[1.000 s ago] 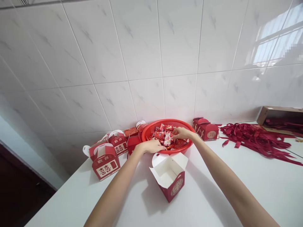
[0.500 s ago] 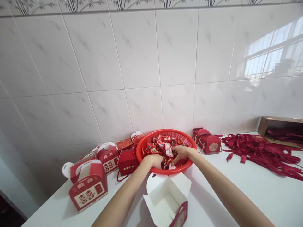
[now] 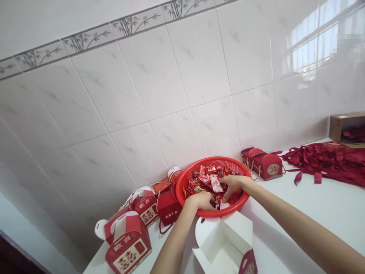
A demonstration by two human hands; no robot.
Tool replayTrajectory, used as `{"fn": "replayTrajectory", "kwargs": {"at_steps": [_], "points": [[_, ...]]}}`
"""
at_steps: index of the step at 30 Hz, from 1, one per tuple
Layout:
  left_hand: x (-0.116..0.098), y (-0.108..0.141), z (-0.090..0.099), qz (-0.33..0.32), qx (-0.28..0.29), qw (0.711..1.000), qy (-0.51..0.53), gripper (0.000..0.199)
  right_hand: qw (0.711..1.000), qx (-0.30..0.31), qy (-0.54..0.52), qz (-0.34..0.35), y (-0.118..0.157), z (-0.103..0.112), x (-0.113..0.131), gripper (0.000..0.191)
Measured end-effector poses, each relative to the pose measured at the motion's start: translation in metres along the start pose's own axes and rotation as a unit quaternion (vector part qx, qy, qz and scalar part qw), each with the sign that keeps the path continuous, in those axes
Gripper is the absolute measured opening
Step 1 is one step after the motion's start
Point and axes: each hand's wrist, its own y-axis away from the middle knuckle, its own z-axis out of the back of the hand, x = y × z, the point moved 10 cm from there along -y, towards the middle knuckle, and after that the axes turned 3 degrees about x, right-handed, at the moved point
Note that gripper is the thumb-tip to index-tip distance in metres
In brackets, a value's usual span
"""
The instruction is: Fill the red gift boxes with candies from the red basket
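Observation:
Red-wrapped candies (image 3: 203,176) fill a red plastic basket (image 3: 182,179) by the wall. My left hand (image 3: 203,200) reaches over its near rim, fingers curled down into the candies; its fingertips are hidden there. From the right, my right hand (image 3: 232,185) rests among the candies with thumb and fingers spread apart, beside a pink-and-white wrapper (image 3: 216,183). An open gift box (image 3: 224,247), white inside and red outside, stands just before the basket, flaps folded out. Few or no contents show inside it.
Closed red gift boxes (image 3: 129,247) cluster on the left of the white table (image 3: 302,205). Another red box (image 3: 264,165) with rope handles stands right of the basket. Dark red ribbons (image 3: 327,161) are heaped beside a cardboard box (image 3: 336,127). A tiled wall (image 3: 165,140) bounds the back.
My view has tilted and shifted, so the basket and boxes appear farther right. Both hands stay in the basket among the candies, with little visible change in their pose.

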Motion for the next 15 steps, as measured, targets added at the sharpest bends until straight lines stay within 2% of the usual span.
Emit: {"fn": "replayTrajectory", "kwargs": {"at_steps": [7, 15], "points": [[-0.008, -0.001, 0.001, -0.037, 0.000, 0.999, -0.012, 0.014, 1.000, -0.016, 0.003, -0.013, 0.005, 0.005, 0.002, 0.067], [-0.007, -0.001, -0.001, -0.032, 0.015, 0.999, 0.022, 0.009, 0.999, -0.004, 0.019, -0.032, 0.011, 0.006, 0.003, 0.065]]}}
